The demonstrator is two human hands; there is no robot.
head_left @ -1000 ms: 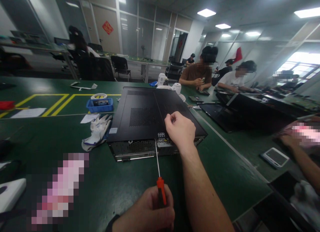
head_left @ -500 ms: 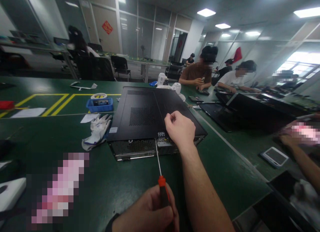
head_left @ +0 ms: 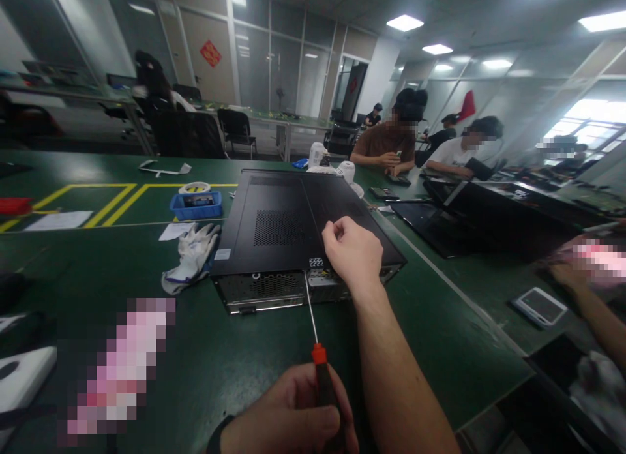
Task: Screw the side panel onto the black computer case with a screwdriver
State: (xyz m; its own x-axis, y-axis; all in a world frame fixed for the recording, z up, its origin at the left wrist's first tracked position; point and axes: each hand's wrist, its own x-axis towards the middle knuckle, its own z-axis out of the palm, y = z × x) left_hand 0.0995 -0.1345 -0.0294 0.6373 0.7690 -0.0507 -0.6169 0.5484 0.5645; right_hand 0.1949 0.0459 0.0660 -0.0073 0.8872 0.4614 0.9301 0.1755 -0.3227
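Observation:
A black desktop computer case (head_left: 288, 219) lies flat on the green table, its rear panel (head_left: 274, 286) turned toward me. My left hand (head_left: 298, 408) is wrapped round the handle of a screwdriver (head_left: 319, 356) with a red collar. Its thin shaft runs up to the top edge of the rear panel, where the tip meets the case; any screw there is too small to make out. Resting on the lid to the right of the tip, my right hand (head_left: 355, 250) has its fingers curled closed. Whatever they may hold is hidden.
Left of the case lie white gloves (head_left: 192, 258), a blue bin (head_left: 196, 207) and a tape roll (head_left: 194, 188). White devices (head_left: 317, 155) stand behind it. To the right are black computer parts (head_left: 518, 209), a scale-like device (head_left: 540, 307) and another person's arm (head_left: 591, 304). Several people sit farther back.
My left hand and the screwdriver handle have shifted very slightly right, with the tip at the same spot. My right hand stays put. A person at the back right now has a dark object before them.

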